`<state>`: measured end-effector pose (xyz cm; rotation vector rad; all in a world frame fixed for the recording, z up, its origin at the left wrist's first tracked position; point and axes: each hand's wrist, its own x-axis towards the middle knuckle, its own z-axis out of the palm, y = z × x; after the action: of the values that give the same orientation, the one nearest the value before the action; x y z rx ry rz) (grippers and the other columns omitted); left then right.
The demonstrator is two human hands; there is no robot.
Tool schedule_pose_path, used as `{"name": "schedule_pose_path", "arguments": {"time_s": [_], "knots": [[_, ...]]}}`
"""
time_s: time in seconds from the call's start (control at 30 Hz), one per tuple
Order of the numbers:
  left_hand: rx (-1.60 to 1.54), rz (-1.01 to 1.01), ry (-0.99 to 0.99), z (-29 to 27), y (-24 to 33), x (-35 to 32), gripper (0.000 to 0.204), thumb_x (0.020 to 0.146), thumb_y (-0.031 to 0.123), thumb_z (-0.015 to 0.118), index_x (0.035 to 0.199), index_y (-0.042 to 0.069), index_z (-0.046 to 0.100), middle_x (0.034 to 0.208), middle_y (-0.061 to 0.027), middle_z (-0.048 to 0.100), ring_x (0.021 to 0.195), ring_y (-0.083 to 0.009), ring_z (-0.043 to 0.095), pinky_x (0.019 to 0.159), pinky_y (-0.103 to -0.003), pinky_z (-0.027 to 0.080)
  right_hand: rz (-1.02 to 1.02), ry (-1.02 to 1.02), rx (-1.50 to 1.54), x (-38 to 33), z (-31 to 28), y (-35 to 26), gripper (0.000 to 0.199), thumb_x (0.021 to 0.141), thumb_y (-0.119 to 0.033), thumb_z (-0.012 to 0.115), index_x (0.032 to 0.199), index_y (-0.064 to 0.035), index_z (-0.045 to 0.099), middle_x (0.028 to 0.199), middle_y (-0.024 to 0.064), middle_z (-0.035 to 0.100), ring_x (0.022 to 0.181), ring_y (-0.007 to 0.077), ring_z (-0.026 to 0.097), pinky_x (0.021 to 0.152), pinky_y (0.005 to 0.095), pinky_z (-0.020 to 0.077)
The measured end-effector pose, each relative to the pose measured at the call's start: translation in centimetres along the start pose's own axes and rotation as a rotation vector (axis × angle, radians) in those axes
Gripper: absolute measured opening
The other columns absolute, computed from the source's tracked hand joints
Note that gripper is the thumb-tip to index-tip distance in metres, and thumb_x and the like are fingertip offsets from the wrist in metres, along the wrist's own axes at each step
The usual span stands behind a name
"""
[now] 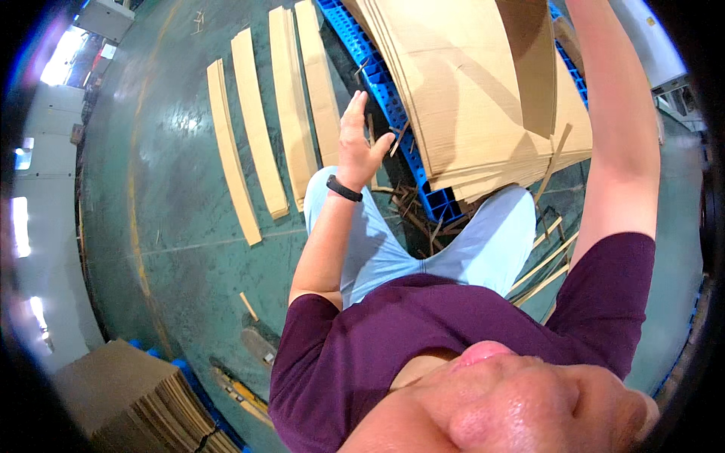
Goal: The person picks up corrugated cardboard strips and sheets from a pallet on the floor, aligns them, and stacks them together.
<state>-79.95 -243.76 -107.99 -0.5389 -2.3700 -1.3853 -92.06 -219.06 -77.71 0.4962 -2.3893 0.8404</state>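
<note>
My left hand [356, 142] is open and empty, fingers stretched and thumb held apart. It hangs between the cardboard strips [320, 90] on the floor and the blue plastic pallet [387, 98]. On that pallet lies a pile of large brown cardboard sheets [461, 98], its near corner close to my right knee. A narrow cardboard piece [533, 68] stands up or curls over the top sheet. My right arm reaches past the pile and leaves the picture at the top, so the right hand is out of sight.
Several bundles of long cardboard strips [253, 121] lie side by side left of the pallet. Thin scraps [411, 208] litter the floor between my legs, and more strips [547, 275] lie at the right. Another cardboard stack [121, 385] is at the lower left.
</note>
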Motion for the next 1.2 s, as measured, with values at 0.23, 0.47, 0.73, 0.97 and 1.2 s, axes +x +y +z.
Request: {"name": "schedule_pose_path", "arguments": {"time_s": [0.23,0.47,0.73,0.97,1.2], "knots": [[0.874,0.618,0.679,-9.0,4.0,5.9,0.096,0.073,0.050,0.068,0.145,0.013,0.017,0.149,-0.0207,0.014,0.136,-0.0435,0.010,0.105,-0.062,0.011,-0.572,0.044,-0.735,-2.2,0.9,0.1,0.009,0.067,-0.011,0.062,0.069,-0.0077,0.053,0.063,0.0159,0.057,0.063,0.0314,0.060,0.057,0.0419,0.0467],[0.994,0.294,0.291,-13.9,0.9,-2.4,0.075,0.064,0.012,0.073,0.132,0.005,0.042,0.124,-0.0134,0.052,0.115,-0.0312,0.050,0.099,-0.044,0.038,-0.829,0.082,-0.779,-11.1,6.6,3.6,0.016,0.072,-0.013,0.060,0.088,-0.0166,0.057,0.088,-0.0025,0.062,0.085,0.0108,0.060,0.071,0.0270,0.0437],[1.012,0.113,0.334,-15.1,-1.2,-10.4,0.050,0.065,0.013,0.070,0.113,0.007,0.057,0.109,-0.0096,0.060,0.109,-0.0292,0.054,0.096,-0.046,0.037,-0.722,-0.025,-0.692,-16.4,5.1,6.9,0.022,0.074,-0.013,0.063,0.095,-0.0107,0.062,0.096,0.0035,0.065,0.091,0.0195,0.062,0.077,0.0308,0.0460],[0.767,-0.153,0.640,-17.5,-0.4,-13.6,0.061,0.064,0.023,0.077,0.118,0.007,0.055,0.115,-0.0097,0.056,0.107,-0.0273,0.054,0.093,-0.042,0.040,-0.633,-0.159,-0.539,-19.7,6.2,10.6,0.033,0.070,0.000,0.063,0.101,-0.0086,0.062,0.095,0.0079,0.065,0.091,0.0249,0.063,0.078,0.0349,0.0488],[0.472,-0.391,0.025,-16.5,-0.5,-16.0,0.033,0.051,0.007,0.081,0.080,0.008,0.064,0.077,-0.0075,0.063,0.078,-0.0255,0.061,0.067,-0.035,0.049,-0.196,-0.805,-0.456,-21.0,10.3,14.7,0.030,0.058,0.003,0.070,0.083,-0.0057,0.056,0.083,0.0135,0.060,0.085,0.0328,0.058,0.070,0.0398,0.0461]]}}
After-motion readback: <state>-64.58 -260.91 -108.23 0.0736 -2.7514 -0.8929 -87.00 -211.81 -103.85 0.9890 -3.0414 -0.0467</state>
